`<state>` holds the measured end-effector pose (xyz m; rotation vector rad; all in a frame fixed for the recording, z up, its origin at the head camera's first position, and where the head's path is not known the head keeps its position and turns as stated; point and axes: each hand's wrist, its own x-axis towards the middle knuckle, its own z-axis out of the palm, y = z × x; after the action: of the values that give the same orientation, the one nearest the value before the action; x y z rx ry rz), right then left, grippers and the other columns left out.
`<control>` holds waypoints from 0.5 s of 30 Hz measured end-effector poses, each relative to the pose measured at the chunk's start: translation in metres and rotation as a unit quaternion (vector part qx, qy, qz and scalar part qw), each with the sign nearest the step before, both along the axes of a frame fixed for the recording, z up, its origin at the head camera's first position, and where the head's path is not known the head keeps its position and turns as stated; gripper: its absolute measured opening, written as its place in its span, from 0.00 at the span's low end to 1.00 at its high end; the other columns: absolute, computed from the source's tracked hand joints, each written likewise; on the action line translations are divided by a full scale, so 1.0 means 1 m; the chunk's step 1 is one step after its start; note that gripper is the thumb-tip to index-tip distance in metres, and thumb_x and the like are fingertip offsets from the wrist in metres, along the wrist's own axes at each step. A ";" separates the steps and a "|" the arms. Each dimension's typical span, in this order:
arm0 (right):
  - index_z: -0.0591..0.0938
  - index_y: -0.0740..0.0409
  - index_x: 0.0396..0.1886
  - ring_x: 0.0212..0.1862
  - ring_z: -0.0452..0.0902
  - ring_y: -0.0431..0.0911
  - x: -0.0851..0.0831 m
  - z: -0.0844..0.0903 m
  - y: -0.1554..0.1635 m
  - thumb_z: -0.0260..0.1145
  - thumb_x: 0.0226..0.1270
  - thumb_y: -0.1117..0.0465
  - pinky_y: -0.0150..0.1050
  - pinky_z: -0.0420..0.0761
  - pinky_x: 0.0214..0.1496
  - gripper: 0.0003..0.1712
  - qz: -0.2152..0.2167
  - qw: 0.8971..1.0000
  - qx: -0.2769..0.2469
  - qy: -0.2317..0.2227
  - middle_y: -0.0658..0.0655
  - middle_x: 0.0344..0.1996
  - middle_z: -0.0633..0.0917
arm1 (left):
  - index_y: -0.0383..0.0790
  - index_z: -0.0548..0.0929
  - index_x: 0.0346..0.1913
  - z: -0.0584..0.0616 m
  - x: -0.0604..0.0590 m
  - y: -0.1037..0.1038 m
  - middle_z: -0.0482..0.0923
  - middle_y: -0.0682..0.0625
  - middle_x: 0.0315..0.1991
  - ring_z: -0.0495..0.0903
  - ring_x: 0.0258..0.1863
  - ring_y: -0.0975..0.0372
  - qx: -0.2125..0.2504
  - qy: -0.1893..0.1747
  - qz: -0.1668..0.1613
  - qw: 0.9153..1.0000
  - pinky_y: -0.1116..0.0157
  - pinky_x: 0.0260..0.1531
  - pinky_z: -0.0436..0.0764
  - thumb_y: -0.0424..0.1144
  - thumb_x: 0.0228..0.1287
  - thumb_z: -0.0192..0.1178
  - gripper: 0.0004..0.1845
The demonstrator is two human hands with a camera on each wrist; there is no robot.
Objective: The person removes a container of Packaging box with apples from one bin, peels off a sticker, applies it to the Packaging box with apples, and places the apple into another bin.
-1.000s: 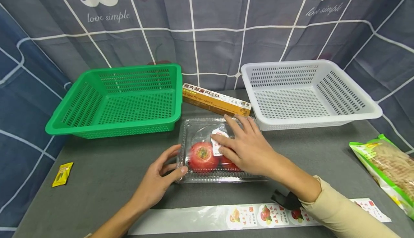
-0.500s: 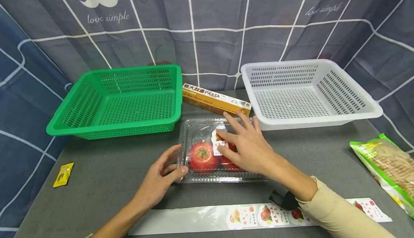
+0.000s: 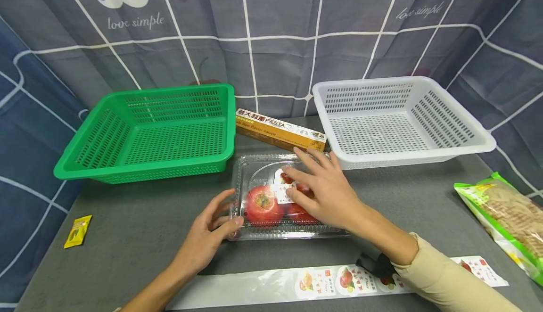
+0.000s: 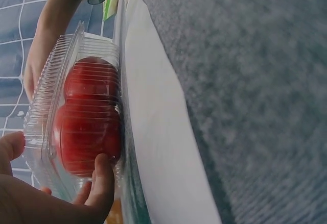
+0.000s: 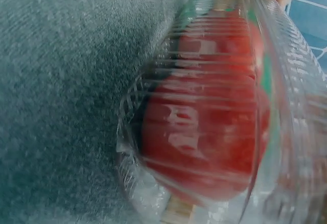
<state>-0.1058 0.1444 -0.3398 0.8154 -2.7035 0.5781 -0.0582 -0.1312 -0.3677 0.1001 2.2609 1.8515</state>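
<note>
A clear plastic clamshell box lies on the grey table in the head view, with two tomatoes inside. On its lid is a white fruit sticker. My left hand grips the box's left side, thumb on the lid's edge and fingers round the side wall. Over the right half of the lid spreads my right hand, its fingers mostly straight and two fingertips right at the sticker. It hides part of the right-hand tomato. In the left wrist view, the left thumb and fingers hold the box's end.
Behind the box lies a pasta carton, between a green basket and a white basket. A sticker strip runs along the front. A small yellow packet is at left, a green-edged food bag at right.
My right hand's fingers have shifted over the lid, uncovering more of the sticker. My left hand keeps its grip and the box stays in place. The head view has shifted slightly.
</note>
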 end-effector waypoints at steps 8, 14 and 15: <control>0.72 0.36 0.71 0.75 0.46 0.62 0.001 0.003 -0.005 0.54 0.71 0.35 0.71 0.42 0.68 0.31 -0.020 0.991 0.128 -0.028 0.61 0.76 0.57 | 0.52 0.67 0.71 0.000 0.000 0.001 0.71 0.37 0.64 0.80 0.49 0.53 0.004 -0.008 0.004 1.000 0.62 0.41 0.82 0.39 0.66 0.65 0.32; 0.85 0.44 0.57 0.74 0.51 0.57 -0.001 0.001 -0.001 0.59 0.71 0.40 0.74 0.41 0.66 0.23 0.019 0.999 0.031 -0.010 0.56 0.74 0.63 | 0.50 0.67 0.72 -0.002 0.003 0.002 0.70 0.37 0.65 0.80 0.50 0.52 0.016 0.002 0.010 1.000 0.62 0.42 0.82 0.37 0.66 0.64 0.32; 0.88 0.45 0.52 0.73 0.53 0.56 -0.001 0.001 0.001 0.61 0.70 0.42 0.74 0.41 0.66 0.20 0.033 0.999 0.004 -0.003 0.56 0.73 0.65 | 0.50 0.67 0.72 -0.002 0.004 0.002 0.70 0.37 0.65 0.80 0.50 0.52 0.017 0.003 0.011 1.000 0.62 0.42 0.82 0.37 0.66 0.64 0.32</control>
<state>-0.1067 0.1456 -0.3389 0.9088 -2.6955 0.5843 -0.0547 -0.1294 -0.3697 0.0875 2.2443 1.9032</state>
